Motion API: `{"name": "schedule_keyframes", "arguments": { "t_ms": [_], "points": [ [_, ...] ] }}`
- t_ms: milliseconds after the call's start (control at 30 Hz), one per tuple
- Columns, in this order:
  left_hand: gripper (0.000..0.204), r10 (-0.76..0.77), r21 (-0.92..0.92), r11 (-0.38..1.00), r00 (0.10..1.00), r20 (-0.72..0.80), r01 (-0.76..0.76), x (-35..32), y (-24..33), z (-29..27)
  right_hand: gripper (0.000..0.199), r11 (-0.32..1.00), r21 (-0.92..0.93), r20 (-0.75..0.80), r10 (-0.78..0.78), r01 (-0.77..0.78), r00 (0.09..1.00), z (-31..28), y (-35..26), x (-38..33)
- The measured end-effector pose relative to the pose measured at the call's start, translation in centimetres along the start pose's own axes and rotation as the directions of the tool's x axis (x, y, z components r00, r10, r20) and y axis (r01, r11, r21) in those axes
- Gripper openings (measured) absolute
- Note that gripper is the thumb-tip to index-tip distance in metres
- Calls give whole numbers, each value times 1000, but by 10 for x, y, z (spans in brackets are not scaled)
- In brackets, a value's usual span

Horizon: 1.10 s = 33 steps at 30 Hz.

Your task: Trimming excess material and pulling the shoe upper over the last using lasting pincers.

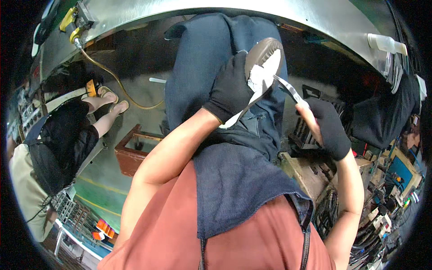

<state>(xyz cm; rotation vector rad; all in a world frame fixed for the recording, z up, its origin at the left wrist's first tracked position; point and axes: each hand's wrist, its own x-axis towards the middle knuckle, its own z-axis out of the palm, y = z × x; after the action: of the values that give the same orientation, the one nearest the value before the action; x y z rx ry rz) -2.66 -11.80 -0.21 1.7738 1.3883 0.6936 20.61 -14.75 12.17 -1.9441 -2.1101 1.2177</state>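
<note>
My left hand (230, 87), in a black glove, grips a shoe (265, 56) above my lap. The shoe has a brown toe with a gathered edge, and its white underside faces me. A loose white piece lies over its middle, and a pale strip runs down past my wrist. My right hand (330, 128), gloved in black with the thumb bare, is closed around a slim curved metal hand tool (291, 91). The tool's tip is at the shoe's right edge; I cannot tell whether it touches. My fingers hide its handle.
A metal worktable (180, 6) curves along the far side, with a yellow air tool (69, 22) and hose at left. A white bottle (382, 42) lies at its right end. Left are a brown box frame (135, 150) and another person (58, 144); cluttered equipment stands right.
</note>
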Motion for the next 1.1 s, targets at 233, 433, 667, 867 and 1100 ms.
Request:
{"name": "schedule_keyframes", "arguments": {
  "t_ms": [233,433,667,867,1100],
  "points": [
    [85,87,-221,973,992,86,-66,-5,-22,-5,32,989,142,-40,-30,35,999,-4,-29,-2],
    [88,226,-376,904,974,19,-202,-7,-34,-3,27,988,115,-118,-87,100,989,7,-65,-12],
    [82,86,-147,986,996,26,-81,-8,3,-21,31,985,139,-124,116,-98,986,31,-36,3],
    [85,118,1,993,991,-60,-118,-15,19,-24,23,955,278,-155,155,-107,976,52,-47,-9],
    [87,121,71,991,988,-94,-115,-20,20,-24,30,899,386,-109,268,-208,957,65,-45,-8]
  ]
}}
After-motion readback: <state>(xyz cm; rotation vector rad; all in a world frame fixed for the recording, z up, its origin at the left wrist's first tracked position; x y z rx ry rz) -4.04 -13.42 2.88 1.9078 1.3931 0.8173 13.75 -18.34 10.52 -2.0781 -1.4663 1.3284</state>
